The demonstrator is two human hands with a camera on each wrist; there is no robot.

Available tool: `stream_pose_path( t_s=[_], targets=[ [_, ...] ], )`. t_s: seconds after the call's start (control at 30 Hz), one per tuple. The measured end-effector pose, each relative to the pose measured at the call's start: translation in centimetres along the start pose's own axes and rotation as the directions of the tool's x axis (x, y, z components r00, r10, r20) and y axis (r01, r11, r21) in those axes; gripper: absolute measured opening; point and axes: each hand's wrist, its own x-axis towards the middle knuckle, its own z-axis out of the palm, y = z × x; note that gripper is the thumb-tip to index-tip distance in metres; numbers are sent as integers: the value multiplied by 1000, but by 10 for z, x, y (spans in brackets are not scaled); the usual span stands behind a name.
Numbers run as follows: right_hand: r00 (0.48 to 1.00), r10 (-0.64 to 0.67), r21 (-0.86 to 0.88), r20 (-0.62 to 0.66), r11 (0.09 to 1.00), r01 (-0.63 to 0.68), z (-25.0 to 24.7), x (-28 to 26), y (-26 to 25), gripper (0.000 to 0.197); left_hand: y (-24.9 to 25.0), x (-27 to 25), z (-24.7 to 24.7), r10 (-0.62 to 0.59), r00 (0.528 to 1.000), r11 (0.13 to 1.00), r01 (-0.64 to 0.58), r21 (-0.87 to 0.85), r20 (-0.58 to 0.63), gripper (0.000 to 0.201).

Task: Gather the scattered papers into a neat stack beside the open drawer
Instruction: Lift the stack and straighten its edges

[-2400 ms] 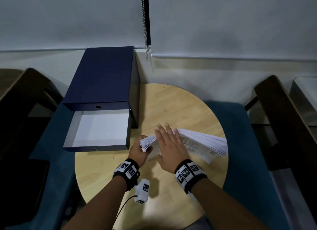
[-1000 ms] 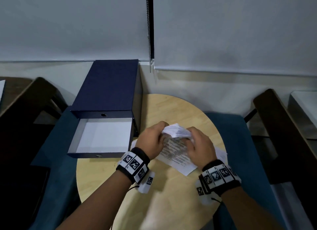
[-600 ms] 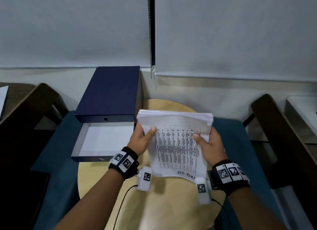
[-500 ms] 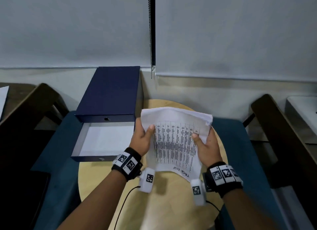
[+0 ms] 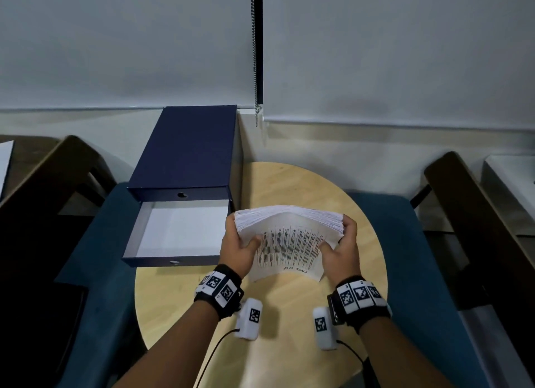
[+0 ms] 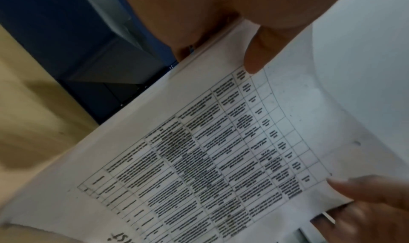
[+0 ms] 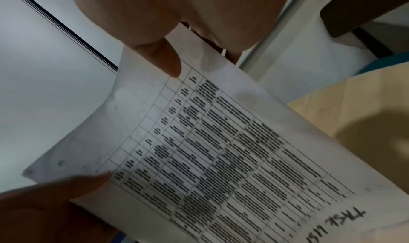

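Note:
A thick stack of white papers (image 5: 286, 243) with a printed table on its near sheet stands tilted on its lower edge over the round wooden table (image 5: 292, 315). My left hand (image 5: 238, 247) grips the stack's left side, thumb on the printed sheet. My right hand (image 5: 340, 248) grips the right side the same way. The stack bows upward in the middle. The open drawer (image 5: 176, 234) of the navy box (image 5: 185, 150) lies just left of the stack, its white bottom bare. In both wrist views the printed sheet (image 6: 221, 159) (image 7: 210, 150) fills the frame.
Dark wooden chair arms (image 5: 469, 214) stand right and left (image 5: 49, 179) of the table. A teal seat cushion (image 5: 419, 257) lies under the table. A window-blind chain (image 5: 254, 69) hangs behind the box. Bare tabletop lies in front of my wrists.
The papers went from a fanned pile lying flat to a stack lifted upright in both hands. Since half a second ago the stack has dropped lower and bowed more.

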Motion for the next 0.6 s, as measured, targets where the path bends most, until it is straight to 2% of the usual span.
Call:
stream_pose_path(
  t_s=[0.13, 0.2, 0.3, 0.4, 0.6],
  targets=[
    [992, -125, 105, 7, 987, 123, -1, -1, -6, 64, 9, 3, -2, 70, 998, 993, -69, -92, 6, 60],
    [990, -141, 163, -22, 976, 143, 2, 0, -11, 58, 16, 5, 0, 90, 996, 982, -93, -167, -26, 56],
    [992, -70, 166, -101, 982, 86, 9, 6, -22, 39, 29, 11, 8, 76, 987, 981, -100, -168, -144, 39],
    [981, 8, 172, -192, 985, 26, 15, 14, -29, 14, 37, 20, 13, -6, 969, 986, -36, -163, -249, 21],
    [975, 80, 163, -207, 986, -46, 16, 23, -23, 11, 41, 23, 16, -71, 958, 991, 37, -126, -279, 22]
  ],
)
